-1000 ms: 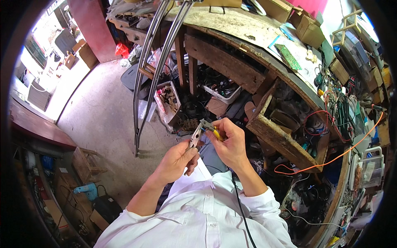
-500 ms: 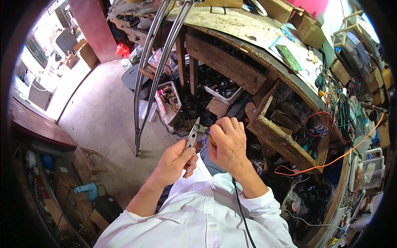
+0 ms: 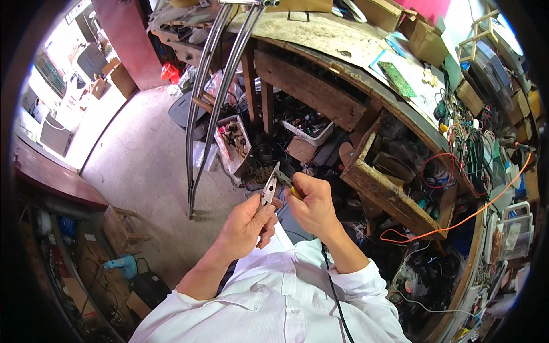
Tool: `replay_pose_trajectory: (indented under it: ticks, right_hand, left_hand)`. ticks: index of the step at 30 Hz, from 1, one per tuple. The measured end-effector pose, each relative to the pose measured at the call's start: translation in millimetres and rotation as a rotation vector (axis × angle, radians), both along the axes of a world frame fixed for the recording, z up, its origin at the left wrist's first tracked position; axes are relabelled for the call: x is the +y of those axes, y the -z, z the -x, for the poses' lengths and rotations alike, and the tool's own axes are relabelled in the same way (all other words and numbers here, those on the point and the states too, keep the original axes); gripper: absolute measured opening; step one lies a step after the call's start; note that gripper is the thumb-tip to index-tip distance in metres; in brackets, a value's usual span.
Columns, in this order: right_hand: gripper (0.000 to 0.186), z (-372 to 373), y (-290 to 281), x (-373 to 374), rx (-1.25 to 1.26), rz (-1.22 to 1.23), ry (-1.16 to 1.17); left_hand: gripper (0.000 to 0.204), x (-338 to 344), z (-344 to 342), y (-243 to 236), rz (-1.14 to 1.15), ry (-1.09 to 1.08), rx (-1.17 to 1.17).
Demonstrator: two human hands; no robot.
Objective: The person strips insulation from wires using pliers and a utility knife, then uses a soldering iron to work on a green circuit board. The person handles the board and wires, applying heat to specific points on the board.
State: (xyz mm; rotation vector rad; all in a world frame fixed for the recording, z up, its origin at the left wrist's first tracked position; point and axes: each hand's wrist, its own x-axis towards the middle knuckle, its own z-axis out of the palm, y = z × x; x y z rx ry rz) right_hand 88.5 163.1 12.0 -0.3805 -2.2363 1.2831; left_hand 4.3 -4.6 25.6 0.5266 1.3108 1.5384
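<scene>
My left hand (image 3: 245, 227) is closed round a pair of long-nose pliers (image 3: 270, 190), whose silver jaws point up and away from me. In my right hand (image 3: 315, 207) is a yellow-handled tool (image 3: 295, 193), gripped with the fingers curled over most of it. Its dark metal head reaches left and meets or overlaps the pliers' jaws. Whether anything small sits between the two tools is too fine to tell. Both hands are held up in front of my white shirt, above a pale sheet on my lap.
Ahead stands a worn wooden workbench (image 3: 320, 28) with a green circuit board (image 3: 398, 79) on it. An open wooden drawer (image 3: 394, 200) juts out at right. Long curved metal rails (image 3: 197, 126) lean ahead-left. An orange cable (image 3: 457, 224) loops at right; a wooden stool (image 3: 119, 231) stands left.
My right hand has dropped slightly and turned, its fingers lower round the yellow-handled tool. The pliers in my left hand have shifted a little to the right, with that hand barely moving.
</scene>
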Motion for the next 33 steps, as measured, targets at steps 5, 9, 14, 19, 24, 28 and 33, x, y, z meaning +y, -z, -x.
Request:
replay_pose_trajectory:
  ticks: [5,9,14,19,24,28,33]
  right_hand:
    - [0.028,0.7,-12.5,-0.7,-0.055,0.540,-0.107]
    - [0.028,0.4,1.7,5.1,-0.013,0.787,-0.176]
    - [0.030,4.3,2.0,-8.2,0.118,0.921,-0.112]
    - [0.024,7.1,8.6,-23.2,0.207,0.999,0.021]
    - [0.027,8.3,16.3,-31.3,0.266,0.972,0.087]
    - [0.029,9.0,16.2,-33.1,0.257,0.954,0.106]
    - [0.029,5.8,9.7,-35.3,0.295,1.015,0.103]
  left_hand:
    - [0.025,2.8,0.9,-2.6,-0.034,0.026,-0.079]
    - [0.023,4.8,0.1,-5.0,-0.074,0.018,-0.201]
    - [0.022,11.2,-9.0,-4.3,-0.103,-0.076,-0.293]
    - [0.019,17.0,-16.9,-4.7,-0.119,-0.131,-0.355]
    - [0.020,17.9,-19.3,-4.5,-0.118,-0.139,-0.347]
    - [0.019,16.8,-20.0,-3.5,-0.113,-0.129,-0.390]
    - [0.019,16.1,-22.5,-6.7,-0.110,-0.153,-0.498]
